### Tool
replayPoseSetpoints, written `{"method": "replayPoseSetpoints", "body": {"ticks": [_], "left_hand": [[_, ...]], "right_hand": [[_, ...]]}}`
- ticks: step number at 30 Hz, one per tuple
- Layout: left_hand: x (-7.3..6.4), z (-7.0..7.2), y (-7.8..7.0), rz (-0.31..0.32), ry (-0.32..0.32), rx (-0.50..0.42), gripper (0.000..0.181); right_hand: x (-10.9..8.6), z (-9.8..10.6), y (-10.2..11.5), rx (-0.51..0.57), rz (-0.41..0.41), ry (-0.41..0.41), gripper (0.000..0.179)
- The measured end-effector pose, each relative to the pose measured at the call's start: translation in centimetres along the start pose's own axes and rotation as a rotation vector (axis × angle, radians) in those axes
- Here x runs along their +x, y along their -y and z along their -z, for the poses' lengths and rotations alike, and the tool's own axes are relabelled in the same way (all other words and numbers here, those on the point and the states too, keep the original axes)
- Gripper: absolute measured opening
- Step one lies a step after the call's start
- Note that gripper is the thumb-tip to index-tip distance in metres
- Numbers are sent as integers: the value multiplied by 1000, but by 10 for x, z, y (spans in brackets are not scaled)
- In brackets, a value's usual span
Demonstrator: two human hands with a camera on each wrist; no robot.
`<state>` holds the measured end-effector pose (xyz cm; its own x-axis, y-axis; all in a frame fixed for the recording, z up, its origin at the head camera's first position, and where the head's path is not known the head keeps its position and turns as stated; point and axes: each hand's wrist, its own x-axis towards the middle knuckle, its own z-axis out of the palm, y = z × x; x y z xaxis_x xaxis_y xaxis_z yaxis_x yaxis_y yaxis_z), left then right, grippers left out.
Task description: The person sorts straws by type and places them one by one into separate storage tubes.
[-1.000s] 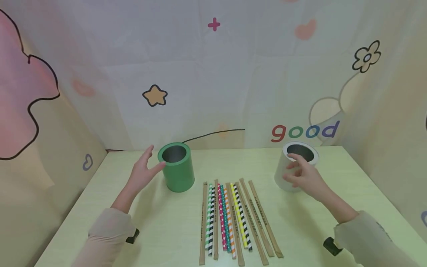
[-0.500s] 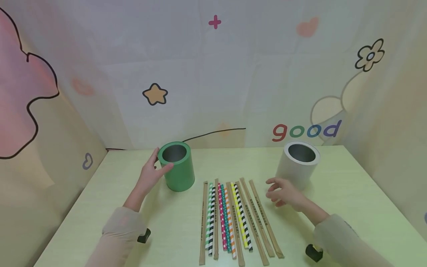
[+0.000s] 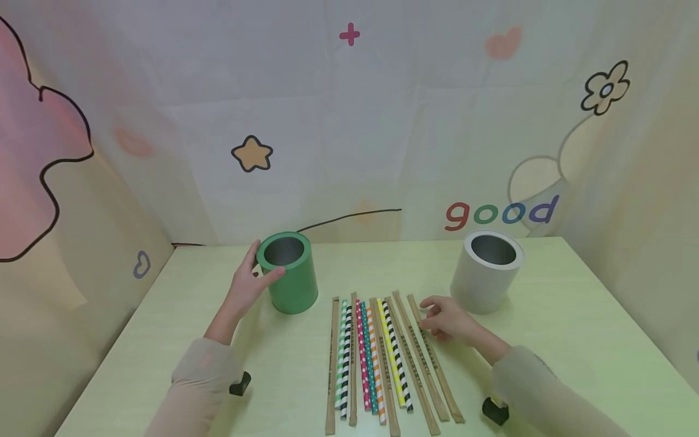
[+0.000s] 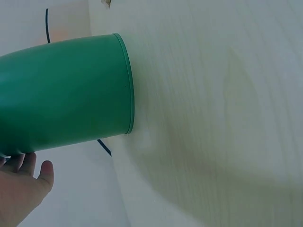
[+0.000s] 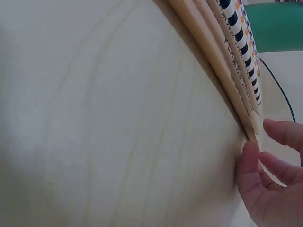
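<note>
In the head view, my left hand (image 3: 246, 288) lies against the left side of a green cup (image 3: 295, 285). Its thumb reaches across just below the rim, and the fingers are spread along the side; the left wrist view shows fingertips at the wall. My right hand (image 3: 450, 318) hovers at the upper end of the outermost brown paper-wrapped straw (image 3: 437, 364). In the right wrist view, one fingertip (image 5: 249, 153) is right at that straw's end, with a gap between thumb and fingers. Beside it lie more wrapped straws and a black-and-white striped straw (image 3: 401, 370).
A white cup (image 3: 486, 279) stands upright at the back right, behind my right hand. Several patterned straws, among them a yellow straw (image 3: 392, 355) and a pink dotted straw (image 3: 363, 358), lie in a row on the pale table (image 3: 262, 376). A printed cloth (image 3: 349, 121) hangs behind.
My right hand has moved left and down from the white cup to the outermost wrapped straw. My left hand has moved right onto the green cup and stays there.
</note>
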<state>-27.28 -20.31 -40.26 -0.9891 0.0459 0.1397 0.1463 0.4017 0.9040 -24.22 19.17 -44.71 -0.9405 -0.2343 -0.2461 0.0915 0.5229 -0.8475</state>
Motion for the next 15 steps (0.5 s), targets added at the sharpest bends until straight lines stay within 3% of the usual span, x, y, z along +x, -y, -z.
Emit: {"method": "replayPoseSetpoints", "body": {"ticks": [15], "left_hand": [[2,-1,2,18,1,-42,87]], "right_hand": [[12,-12,1,-130,-15,-129,37]]}}
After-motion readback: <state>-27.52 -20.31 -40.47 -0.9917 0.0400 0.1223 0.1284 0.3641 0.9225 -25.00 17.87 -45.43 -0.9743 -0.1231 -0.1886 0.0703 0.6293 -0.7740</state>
